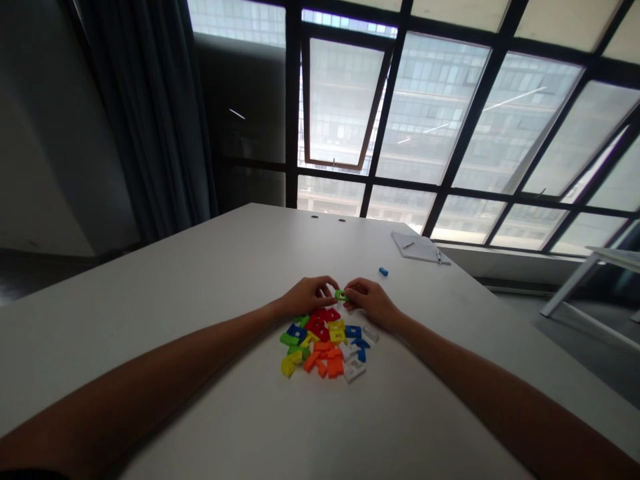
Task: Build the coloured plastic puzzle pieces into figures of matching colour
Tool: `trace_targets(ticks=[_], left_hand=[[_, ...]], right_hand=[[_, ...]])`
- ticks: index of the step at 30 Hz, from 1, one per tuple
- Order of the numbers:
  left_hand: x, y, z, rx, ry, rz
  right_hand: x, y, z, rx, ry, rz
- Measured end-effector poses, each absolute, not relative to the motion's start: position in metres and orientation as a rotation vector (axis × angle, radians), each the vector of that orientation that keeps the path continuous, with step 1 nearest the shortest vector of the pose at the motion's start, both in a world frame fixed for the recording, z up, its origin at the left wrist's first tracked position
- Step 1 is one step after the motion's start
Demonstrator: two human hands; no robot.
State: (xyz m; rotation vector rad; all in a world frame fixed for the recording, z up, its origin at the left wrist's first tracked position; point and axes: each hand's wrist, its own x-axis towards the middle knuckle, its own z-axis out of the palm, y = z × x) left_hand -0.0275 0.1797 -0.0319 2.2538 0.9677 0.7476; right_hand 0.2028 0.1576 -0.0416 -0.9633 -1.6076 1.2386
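Nearest me, both forearms are running up the white bench toward the middle. Just past them I'm seeing a pile of coloured pieces lying flat: red, orange, yellow, blue, green, a couple of white or clear ones, some overlapping. Beyond the pile the left hand and right hand are meeting fingertip to fingertip, both closing in a pinch on one green piece, which is sitting between them just above the bench at the pile's far edge. I can't tell how firmly each side is gripping. I'm judging the green piece as small, light, stiff plastic with a hole through it, probably smooth and easy to flick away, so I'm taking it by the outer edges with thumb and forefinger. Farther off a lone blue piece is lying apart, then a notepad near the far edge. Behind everything a big window is glaring, with a dark curtain hanging to its left.
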Motion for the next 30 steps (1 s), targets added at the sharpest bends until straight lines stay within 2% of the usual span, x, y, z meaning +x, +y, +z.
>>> trace_targets(ticks=[6,13,30], left_hand=[[-0.028,0.180,-0.034,2.271,0.987,0.808],[-0.030,0.180,-0.038,2.356,1.005,0.823],[-0.029,0.180,-0.038,2.359,1.021,0.817]], right_hand=[[0.209,0.156,-0.039,-0.942,-1.738,1.209],[0.202,0.159,-0.051,-1.004,-1.788,0.932],[0.203,0.156,-0.048,-1.044,-1.829,0.889]])
